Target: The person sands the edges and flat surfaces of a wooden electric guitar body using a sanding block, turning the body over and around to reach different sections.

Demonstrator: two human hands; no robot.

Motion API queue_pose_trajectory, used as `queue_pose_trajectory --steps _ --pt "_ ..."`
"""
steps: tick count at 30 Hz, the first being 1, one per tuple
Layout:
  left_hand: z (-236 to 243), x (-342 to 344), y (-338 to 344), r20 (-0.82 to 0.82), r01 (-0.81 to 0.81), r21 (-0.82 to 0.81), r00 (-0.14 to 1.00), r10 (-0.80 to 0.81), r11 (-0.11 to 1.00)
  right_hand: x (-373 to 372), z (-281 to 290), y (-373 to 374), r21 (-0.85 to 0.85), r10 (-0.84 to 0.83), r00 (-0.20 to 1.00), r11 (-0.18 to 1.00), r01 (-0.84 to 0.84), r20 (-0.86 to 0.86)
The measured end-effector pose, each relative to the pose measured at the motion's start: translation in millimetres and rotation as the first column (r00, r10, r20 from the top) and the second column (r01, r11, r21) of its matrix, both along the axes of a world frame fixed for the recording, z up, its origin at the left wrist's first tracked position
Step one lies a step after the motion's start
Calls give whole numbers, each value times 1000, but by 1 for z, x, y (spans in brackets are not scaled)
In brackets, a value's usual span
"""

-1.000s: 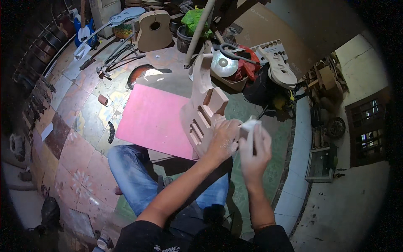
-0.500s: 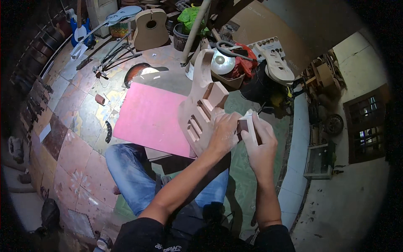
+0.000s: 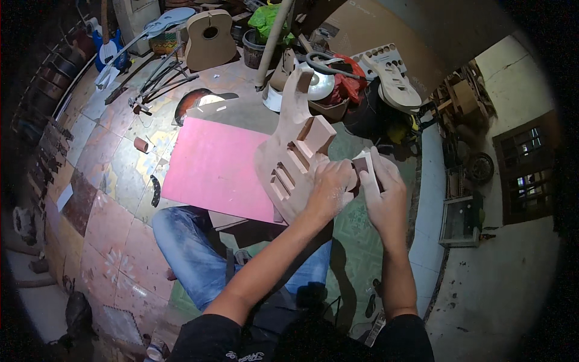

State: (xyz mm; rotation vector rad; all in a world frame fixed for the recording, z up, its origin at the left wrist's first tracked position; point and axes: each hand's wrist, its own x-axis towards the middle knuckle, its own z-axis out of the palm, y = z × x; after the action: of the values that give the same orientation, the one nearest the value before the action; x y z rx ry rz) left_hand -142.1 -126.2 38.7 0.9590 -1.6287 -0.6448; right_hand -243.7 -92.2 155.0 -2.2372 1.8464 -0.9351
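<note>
A pale, unfinished electric guitar body (image 3: 278, 151) with routed cavities is propped at a slant in front of me, resting on a pink board (image 3: 211, 169) above my lap. My left hand (image 3: 329, 188) is closed on the body's lower right part. My right hand (image 3: 386, 187) grips a white-edged sanding block (image 3: 365, 166) with a dark face, held at the body's right edge just beside my left fingers. Both hands look dusty.
An acoustic guitar body (image 3: 208, 48), blue guitar (image 3: 110, 54) and metal stands (image 3: 157, 84) lie at the back. A pole (image 3: 271, 48), bucket (image 3: 252, 54), cluttered box (image 3: 332, 102), another guitar body (image 3: 395, 84) and cardboard sheet (image 3: 374, 27) crowd behind my work.
My right hand and the block have moved right and upward. My left hand has shifted slightly up and right, still on the body, which has tilted slightly.
</note>
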Motion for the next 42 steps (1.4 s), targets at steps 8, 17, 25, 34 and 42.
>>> queue_pose_trajectory --steps 8,17,25,34,42 --pt "-12 -2 5 -40 -56 -56 998 54 997 -5 6 3 60 88 991 995 -82 -99" --pt "8 3 7 -62 -30 -135 998 22 990 -17 14 -5 68 57 992 996 -49 -112" --pt "14 14 11 -31 -27 -94 999 24 995 -4 -18 0 -84 -26 996 996 33 84" --pt "7 20 -9 -75 14 -75 997 -20 997 24 -28 -4 -365 -2 999 931 18 43" --pt "-9 24 -11 -104 65 42 993 -60 997 29 -43 -2 -325 -9 979 943 77 206"
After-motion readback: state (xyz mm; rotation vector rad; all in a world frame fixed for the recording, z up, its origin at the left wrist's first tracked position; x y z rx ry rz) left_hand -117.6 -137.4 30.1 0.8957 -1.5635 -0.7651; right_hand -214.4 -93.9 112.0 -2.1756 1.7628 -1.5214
